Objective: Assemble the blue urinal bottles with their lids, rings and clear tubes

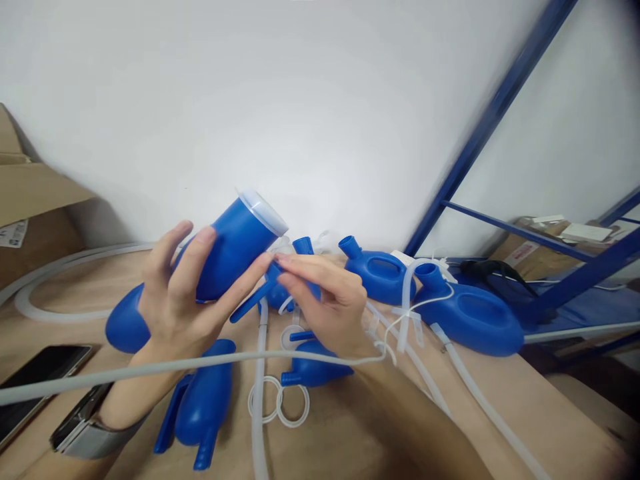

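Observation:
My left hand is wrapped around a blue plastic urinal cup, tilted with its wide mouth up and to the right. A translucent white rim covers that mouth. Below the cup a slim blue handle sticks out. My right hand pinches at a small blue stub beside the handle, close to my left index fingertip; the fingertips hide what exactly lies between them. Beneath my hands lie more blue cups, one lower left and one in the middle.
Blue urinal bottles with handles stand at the right, near clear tubes. White rings lie on the wooden table. A pale cable crosses the foreground. A phone and cardboard box are left; a blue rack stands right.

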`<action>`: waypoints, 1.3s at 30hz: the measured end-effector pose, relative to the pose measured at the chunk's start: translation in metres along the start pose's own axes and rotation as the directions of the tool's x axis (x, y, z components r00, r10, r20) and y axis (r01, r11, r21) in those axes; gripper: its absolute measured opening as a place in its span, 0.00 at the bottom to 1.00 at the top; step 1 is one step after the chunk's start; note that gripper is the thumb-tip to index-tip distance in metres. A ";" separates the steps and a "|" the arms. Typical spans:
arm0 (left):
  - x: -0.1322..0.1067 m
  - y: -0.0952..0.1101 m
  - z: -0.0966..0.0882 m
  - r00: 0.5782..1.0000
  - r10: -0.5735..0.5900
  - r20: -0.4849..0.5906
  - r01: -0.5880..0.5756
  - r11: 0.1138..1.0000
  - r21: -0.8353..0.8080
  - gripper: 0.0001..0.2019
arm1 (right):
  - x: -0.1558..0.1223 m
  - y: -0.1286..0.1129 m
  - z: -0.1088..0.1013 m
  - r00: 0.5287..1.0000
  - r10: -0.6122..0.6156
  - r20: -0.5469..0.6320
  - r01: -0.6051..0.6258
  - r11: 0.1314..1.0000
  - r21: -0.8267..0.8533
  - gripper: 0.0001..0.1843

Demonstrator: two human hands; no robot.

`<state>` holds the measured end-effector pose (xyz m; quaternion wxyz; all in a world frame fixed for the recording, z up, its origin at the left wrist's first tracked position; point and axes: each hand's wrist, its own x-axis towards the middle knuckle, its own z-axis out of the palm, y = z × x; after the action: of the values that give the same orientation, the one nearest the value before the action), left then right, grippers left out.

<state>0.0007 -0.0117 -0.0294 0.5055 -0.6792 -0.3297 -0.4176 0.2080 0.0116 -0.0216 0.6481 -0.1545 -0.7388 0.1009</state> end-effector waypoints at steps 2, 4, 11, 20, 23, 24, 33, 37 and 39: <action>0.000 0.003 0.001 0.990 -0.139 0.025 0.141 0.987 -0.079 0.46 | 0.000 -0.001 0.001 1.000 0.014 0.010 -0.014 1.000 0.003 0.10; 0.000 0.005 0.000 0.933 -0.346 0.101 0.359 0.918 -0.170 0.53 | 0.001 -0.001 0.001 1.000 -0.002 0.015 0.002 1.000 -0.005 0.09; 0.012 -0.007 -0.007 0.691 -0.519 0.503 0.715 0.594 -0.369 0.53 | 0.009 0.009 -0.009 0.993 -0.072 0.095 0.065 0.995 0.082 0.12; 0.013 -0.014 -0.011 0.785 -0.425 0.451 0.613 0.638 -0.466 0.42 | 0.003 0.028 -0.011 0.976 -0.198 0.092 0.198 0.980 0.009 0.15; 0.011 -0.011 -0.008 0.822 -0.397 0.408 0.564 0.663 -0.492 0.40 | 0.001 0.029 -0.010 0.976 -0.206 0.068 0.206 0.979 0.007 0.15; 0.010 -0.011 -0.007 0.835 -0.395 0.382 0.546 0.675 -0.496 0.41 | 0.001 0.029 -0.010 0.976 -0.212 0.060 0.212 0.977 0.006 0.15; 0.004 -0.008 0.005 0.907 -0.382 0.180 0.413 0.712 -0.569 0.50 | 0.001 0.022 -0.009 0.999 -0.044 0.012 0.043 0.994 0.097 0.06; 0.004 -0.005 0.004 0.891 -0.417 0.181 0.438 0.682 -0.585 0.49 | 0.001 0.017 -0.007 0.981 0.192 0.017 -0.192 0.961 0.198 0.03; 0.002 -0.004 0.003 0.884 -0.430 0.183 0.449 0.671 -0.590 0.49 | 0.001 0.016 -0.006 0.950 0.310 0.046 -0.311 0.916 0.252 0.02</action>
<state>-0.0011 -0.0079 -0.0259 0.1353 -0.7124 -0.3355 -0.6014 0.2151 0.0264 -0.0251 0.6364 -0.1842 -0.6875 0.2974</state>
